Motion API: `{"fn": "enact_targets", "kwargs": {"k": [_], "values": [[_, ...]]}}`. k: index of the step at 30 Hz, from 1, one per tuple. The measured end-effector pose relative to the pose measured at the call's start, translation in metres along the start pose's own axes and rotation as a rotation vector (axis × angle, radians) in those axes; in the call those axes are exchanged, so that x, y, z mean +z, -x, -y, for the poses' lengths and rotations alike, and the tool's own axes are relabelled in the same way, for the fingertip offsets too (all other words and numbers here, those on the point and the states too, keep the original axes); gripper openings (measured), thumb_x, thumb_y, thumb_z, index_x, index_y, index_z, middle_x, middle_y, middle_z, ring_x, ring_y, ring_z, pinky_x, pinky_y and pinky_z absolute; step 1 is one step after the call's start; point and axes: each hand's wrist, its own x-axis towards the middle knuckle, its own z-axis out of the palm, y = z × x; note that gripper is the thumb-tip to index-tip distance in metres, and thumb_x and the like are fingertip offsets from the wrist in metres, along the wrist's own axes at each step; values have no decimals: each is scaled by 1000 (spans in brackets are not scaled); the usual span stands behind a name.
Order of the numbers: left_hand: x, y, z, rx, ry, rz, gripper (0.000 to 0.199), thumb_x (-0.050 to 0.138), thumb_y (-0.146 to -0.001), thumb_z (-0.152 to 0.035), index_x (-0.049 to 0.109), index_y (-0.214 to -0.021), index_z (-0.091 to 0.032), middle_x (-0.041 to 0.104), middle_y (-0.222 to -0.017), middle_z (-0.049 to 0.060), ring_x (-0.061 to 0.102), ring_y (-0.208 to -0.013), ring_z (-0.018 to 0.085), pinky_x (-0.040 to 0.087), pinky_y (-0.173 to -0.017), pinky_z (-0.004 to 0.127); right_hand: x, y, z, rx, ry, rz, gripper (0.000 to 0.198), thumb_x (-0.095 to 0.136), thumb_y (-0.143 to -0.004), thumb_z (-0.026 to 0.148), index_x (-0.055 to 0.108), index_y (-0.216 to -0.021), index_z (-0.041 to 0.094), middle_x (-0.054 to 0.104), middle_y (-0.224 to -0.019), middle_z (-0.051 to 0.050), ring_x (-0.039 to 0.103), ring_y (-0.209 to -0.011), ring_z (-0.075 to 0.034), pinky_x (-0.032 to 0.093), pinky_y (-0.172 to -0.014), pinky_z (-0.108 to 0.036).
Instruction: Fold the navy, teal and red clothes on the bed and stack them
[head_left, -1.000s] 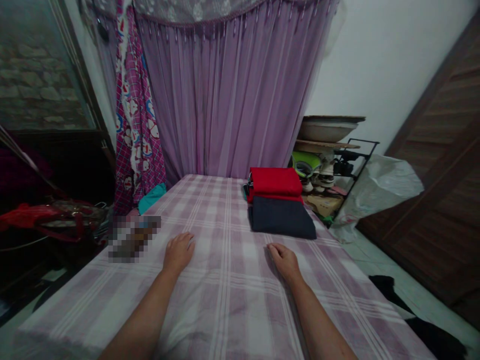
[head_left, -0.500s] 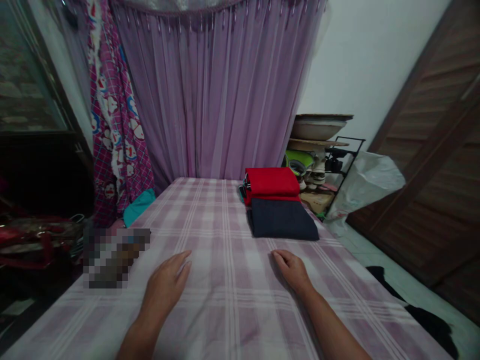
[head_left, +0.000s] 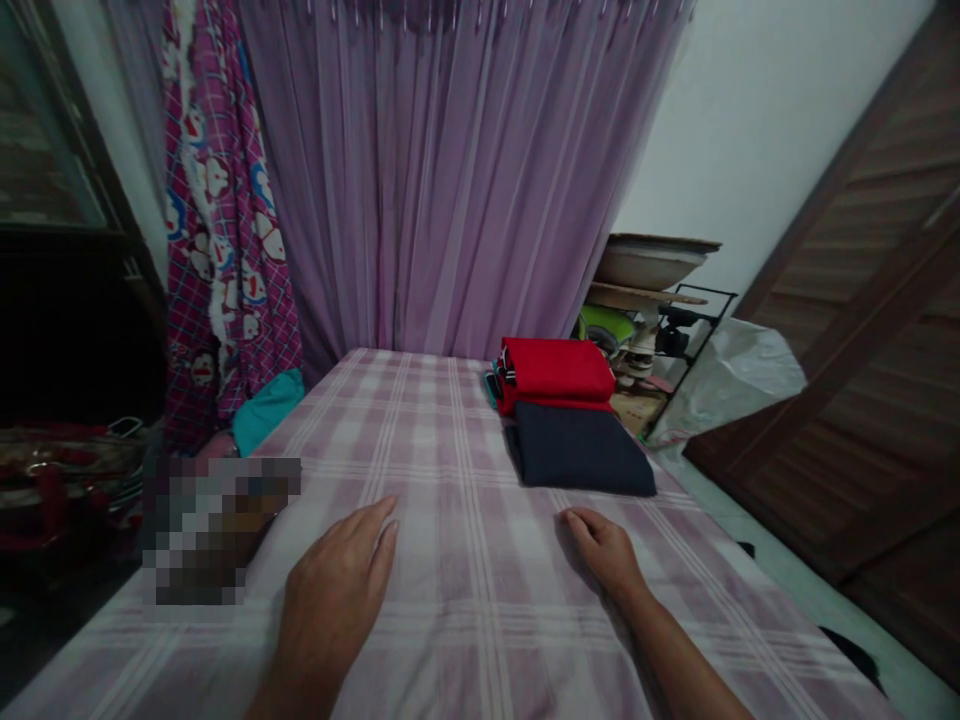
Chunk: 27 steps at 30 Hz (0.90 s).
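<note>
"Across the plaid sheet (head_left: 442, 450), what differs from 1 second ago?"

"The left hand (head_left: 337, 580) looks larger and nearer; the right hand (head_left: 604, 550) stays near the navy folded cloth (head_left: 585, 448)."

"And the fingers?"

"Left fingers together, thumb apart; right fingers curled, though how tightly I can't tell."

"Where does that cloth lie?"

"Just beyond the right fingers, well apart from the left, with the red folded pile (head_left: 556, 373) touching it from behind."
</note>
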Motion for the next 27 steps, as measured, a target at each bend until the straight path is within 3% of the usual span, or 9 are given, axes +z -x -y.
{"fn": "enact_targets", "kwargs": {"k": [5, 11, 14, 17, 21, 24, 27], "values": [[14, -2, -3, 2, -41, 103, 42, 37, -95, -42, 67, -120, -27, 74, -116, 3, 69, -104, 22, 55, -89, 33, 0, 1, 4, -21, 6, 3, 43, 49, -77, 54, 78, -81, 23, 78, -88, -7, 71, -88, -29, 54, -81, -38], [48, 1, 10, -7, -48, 240, 38, 42, -91, -35, 70, -116, -25, 73, -118, 5, 66, -110, 22, 50, -98, 37, -13, -4, 3, -123, 39, 103, 44, 43, -85, 50, 77, -86, 21, 77, -91, -8, 71, -88, -26, 54, -81, -35], [64, 2, 20, -1, -48, 255, 38, 45, -90, -37, 70, -115, -24, 71, -122, 6, 63, -116, 23, 47, -104, 40, -23, -22, -4, -208, 236, 14, 39, 45, -85, 36, 74, -105, 20, 75, -105, -9, 68, -98, -26, 52, -88, -37], [76, 3, 27, 9, -51, 275, 37, 47, -89, -40, 70, -115, -25, 69, -126, 7, 61, -119, 24, 45, -106, 41, -31, -46, -9, -328, 534, -58, 49, 50, -79, 20, 64, -126, 19, 66, -127, -13, 59, -117, -28, 46, -96, -42], [85, 6, 29, 2, -70, 256, 39, 46, -90, -40, 68, -119, -26, 67, -129, 7, 59, -121, 25, 44, -106, 43, -35, -80, -4, -390, 846, 46, 67, 53, -72, 6, 56, -137, 20, 54, -143, -16, 48, -130, -32, 37, -102, -48], [85, 7, 28, 5, -71, 240, 39, 45, -90, -40, 67, -120, -26, 67, -129, 7, 59, -121, 24, 43, -107, 43, -41, -97, 14, -364, 916, 188, 62, 52, -76, 9, 55, -138, 18, 60, -135, -17, 57, -118, -30, 39, -95, -43], [78, 2, 25, 2, -82, 299, 40, 46, -90, -39, 67, -120, -25, 67, -130, 7, 58, -122, 24, 43, -107, 42, -46, -92, 45, -373, 916, 247, 53, 50, -81, 14, 59, -133, 17, 69, -118, -15, 64, -101, -26, 41, -86, -36]]}}
